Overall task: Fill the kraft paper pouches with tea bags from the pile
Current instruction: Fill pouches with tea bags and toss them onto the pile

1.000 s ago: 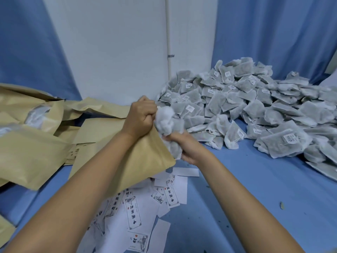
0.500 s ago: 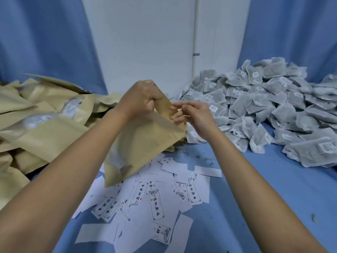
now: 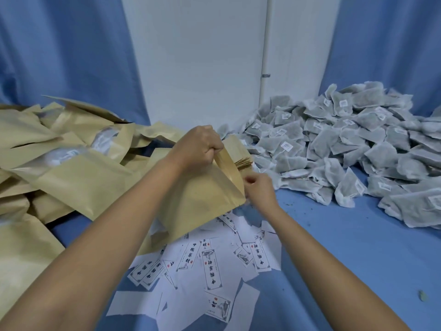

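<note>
The left hand [image 3: 200, 146] is clenched on the top edge of 1 pouch [image 3: 205, 194], holding it up off the cloth with its mouth turned toward the pile [image 3: 334, 144], probably so bags have the shortest way in. The right hand [image 3: 259, 189] sits at the pouch's right edge, fingers curled and touching the paper; whether it pinches that edge or holds nothing I cannot tell. No tea bag shows in either hand, and the pouch's inside is hidden. The pile lies to the right, near the hands. A heap [image 3: 59, 163] of other pouches lies to the left, some with pale contents behind clear windows, which suggests filled ones go there. A flat stack [image 3: 243, 161] sits just behind the held pouch. Printed labels [image 3: 212, 268] lie scattered below the hands on the blue cloth [image 3: 334, 247], which is flecked with crumbs. Behind, a white wall [image 3: 195, 56] with a pipe [image 3: 265, 56] stands between 2 blue drapes [image 3: 59, 44].
</note>
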Demonstrator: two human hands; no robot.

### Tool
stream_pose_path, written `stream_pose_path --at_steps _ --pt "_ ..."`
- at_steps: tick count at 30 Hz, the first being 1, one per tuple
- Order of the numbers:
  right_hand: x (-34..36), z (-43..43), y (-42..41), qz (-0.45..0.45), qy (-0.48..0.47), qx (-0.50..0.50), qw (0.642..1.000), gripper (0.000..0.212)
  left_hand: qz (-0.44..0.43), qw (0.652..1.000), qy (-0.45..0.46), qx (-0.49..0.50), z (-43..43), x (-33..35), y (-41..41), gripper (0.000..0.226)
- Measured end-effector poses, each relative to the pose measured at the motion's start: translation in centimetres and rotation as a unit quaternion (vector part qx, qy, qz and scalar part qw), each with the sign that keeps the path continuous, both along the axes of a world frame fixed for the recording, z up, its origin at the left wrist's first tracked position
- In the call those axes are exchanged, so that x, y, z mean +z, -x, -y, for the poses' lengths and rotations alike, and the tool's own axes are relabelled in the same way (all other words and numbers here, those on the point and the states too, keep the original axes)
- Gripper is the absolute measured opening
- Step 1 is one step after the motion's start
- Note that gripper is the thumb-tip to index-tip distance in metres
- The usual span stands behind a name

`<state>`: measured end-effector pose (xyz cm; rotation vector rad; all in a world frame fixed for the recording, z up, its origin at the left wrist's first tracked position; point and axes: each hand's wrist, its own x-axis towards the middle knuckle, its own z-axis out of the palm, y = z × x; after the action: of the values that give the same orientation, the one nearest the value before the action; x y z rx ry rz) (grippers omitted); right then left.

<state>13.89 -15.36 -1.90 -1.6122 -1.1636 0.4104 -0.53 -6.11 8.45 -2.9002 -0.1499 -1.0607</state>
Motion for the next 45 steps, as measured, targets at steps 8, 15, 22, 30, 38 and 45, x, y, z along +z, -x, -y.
stream_pose_path --at_steps 8,15,22,30,38,45 --pt "7.4 -0.4 1.5 0.125 0.000 0.100 0.987 0.027 0.075 0.996 0.048 0.017 0.2 -1.2 -1.1 0.014" --pt "7.2 -1.1 3.3 0.154 0.135 0.199 0.958 0.024 0.056 0.998 0.022 0.021 1.5 -1.4 -2.1 0.013" --pt "7.6 0.4 -0.5 -0.061 -0.062 0.104 0.991 0.027 0.233 0.954 -0.074 0.172 0.5 1.2 -0.2 0.021" --pt "7.8 -0.3 0.8 -0.282 -0.068 0.220 0.931 0.031 0.001 0.976 -0.126 0.180 0.2 2.3 -2.0 0.025" --pt "6.2 0.2 1.2 0.018 0.045 0.149 0.988 0.011 -0.084 0.949 -0.237 0.191 0.5 2.4 -1.8 0.046" --pt "4.9 -1.0 1.8 -0.273 -0.147 0.019 0.950 0.053 0.095 0.957 -0.190 0.196 2.4 -2.1 -3.7 0.041"
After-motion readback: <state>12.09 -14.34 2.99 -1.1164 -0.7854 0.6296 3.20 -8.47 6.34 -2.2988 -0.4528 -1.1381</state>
